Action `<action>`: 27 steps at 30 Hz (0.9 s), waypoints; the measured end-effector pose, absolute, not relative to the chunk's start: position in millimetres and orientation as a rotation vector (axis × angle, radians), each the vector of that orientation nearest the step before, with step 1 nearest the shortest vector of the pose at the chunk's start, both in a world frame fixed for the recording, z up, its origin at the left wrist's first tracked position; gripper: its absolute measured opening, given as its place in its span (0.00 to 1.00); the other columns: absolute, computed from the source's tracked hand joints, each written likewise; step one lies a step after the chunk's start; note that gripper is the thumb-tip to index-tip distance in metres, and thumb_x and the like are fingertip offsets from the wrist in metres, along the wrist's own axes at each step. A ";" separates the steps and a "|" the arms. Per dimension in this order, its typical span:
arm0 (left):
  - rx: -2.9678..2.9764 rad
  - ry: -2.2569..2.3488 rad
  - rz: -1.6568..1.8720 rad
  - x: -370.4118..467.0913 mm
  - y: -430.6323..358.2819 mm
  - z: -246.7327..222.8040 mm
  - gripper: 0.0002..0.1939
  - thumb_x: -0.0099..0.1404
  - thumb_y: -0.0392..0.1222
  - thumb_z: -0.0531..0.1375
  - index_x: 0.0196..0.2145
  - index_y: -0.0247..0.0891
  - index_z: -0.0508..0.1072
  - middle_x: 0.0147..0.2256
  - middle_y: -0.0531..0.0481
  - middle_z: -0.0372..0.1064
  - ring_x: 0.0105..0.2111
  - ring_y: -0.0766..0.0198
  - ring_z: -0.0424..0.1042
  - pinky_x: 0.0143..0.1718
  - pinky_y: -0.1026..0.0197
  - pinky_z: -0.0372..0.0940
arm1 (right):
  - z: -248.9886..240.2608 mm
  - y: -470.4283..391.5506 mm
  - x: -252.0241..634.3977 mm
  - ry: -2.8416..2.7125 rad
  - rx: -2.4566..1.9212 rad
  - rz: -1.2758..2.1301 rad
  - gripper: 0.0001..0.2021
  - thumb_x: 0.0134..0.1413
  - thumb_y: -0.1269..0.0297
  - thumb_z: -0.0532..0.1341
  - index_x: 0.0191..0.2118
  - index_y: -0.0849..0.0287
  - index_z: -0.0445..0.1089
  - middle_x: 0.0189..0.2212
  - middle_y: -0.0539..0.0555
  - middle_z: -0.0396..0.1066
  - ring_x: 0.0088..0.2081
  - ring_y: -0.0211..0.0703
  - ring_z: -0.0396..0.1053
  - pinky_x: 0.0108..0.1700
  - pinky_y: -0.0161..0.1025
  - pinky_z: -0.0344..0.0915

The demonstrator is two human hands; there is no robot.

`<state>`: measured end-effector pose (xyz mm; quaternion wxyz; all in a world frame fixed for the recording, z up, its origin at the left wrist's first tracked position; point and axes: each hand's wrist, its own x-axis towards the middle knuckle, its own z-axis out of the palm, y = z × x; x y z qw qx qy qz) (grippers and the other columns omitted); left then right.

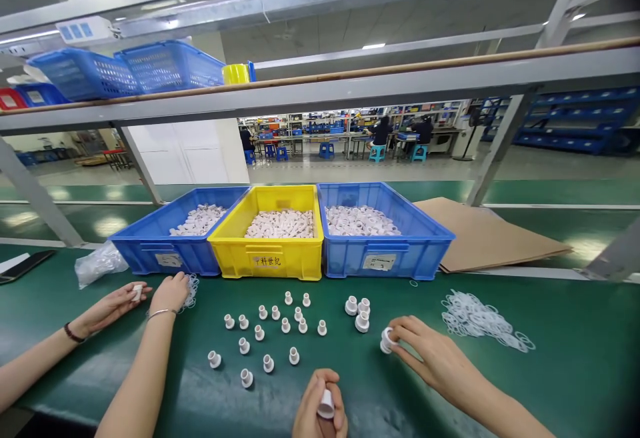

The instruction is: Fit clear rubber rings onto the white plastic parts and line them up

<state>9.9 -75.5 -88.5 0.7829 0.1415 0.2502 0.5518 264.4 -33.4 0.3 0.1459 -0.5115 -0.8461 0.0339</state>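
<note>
At the bottom middle, my left hand (319,406) is closed around a white plastic sleeve (327,405), its round end facing me. My right hand (433,357) pinches a white flanged plastic fitting (387,341) at the table surface, right of centre. Just behind it stands a small cluster of similar larger fittings (362,321). Several smaller white flanged fittings (269,363) stand spread over the green mat (190,385) to the left of my hands. A loose pile of thin white rings (483,319) lies to the right, beyond my right hand.
Two blue bins (385,251) flank a yellow bin (270,258), all holding white parts. At left, a co-worker's hands (113,305) hold a white part and reach toward rings (191,291). Cardboard sheets (490,235) lie behind right; a shelf (320,88) crosses above.
</note>
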 end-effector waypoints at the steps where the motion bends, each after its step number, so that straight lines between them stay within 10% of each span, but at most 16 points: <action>1: 0.296 0.529 1.198 10.1 -76.5 -87.5 0.23 0.50 0.58 0.73 0.33 0.36 0.78 0.22 0.54 0.65 0.16 0.75 0.57 0.17 0.66 0.46 | -2.9 -31.9 264.4 -2.445 -1.480 0.093 0.12 0.70 0.63 0.47 0.41 0.53 0.68 0.46 0.58 0.70 0.40 0.48 0.73 0.33 0.41 0.70; 6: 0.286 0.522 1.247 10.8 -80.3 -83.9 0.13 0.72 0.44 0.56 0.36 0.33 0.76 0.24 0.53 0.64 0.17 0.75 0.58 0.19 0.67 0.46 | -14.0 -24.0 266.2 -2.487 -1.477 0.071 0.11 0.69 0.63 0.48 0.40 0.53 0.67 0.47 0.58 0.70 0.41 0.49 0.73 0.31 0.41 0.70; 13: 0.260 0.526 1.253 12.0 -82.3 -77.7 0.16 0.74 0.39 0.50 0.35 0.32 0.75 0.23 0.52 0.64 0.16 0.75 0.59 0.19 0.67 0.45 | -16.3 -20.4 268.8 -2.480 -1.479 0.037 0.15 0.72 0.60 0.47 0.40 0.53 0.69 0.48 0.58 0.70 0.44 0.50 0.72 0.35 0.43 0.72; 27: 0.297 0.555 1.193 10.4 -74.1 -93.3 0.27 0.46 0.60 0.74 0.33 0.35 0.75 0.21 0.57 0.64 0.14 0.77 0.57 0.16 0.69 0.46 | 10.5 -8.6 236.7 -2.594 -1.212 0.123 0.10 0.72 0.65 0.48 0.43 0.56 0.66 0.54 0.59 0.66 0.49 0.52 0.69 0.45 0.49 0.71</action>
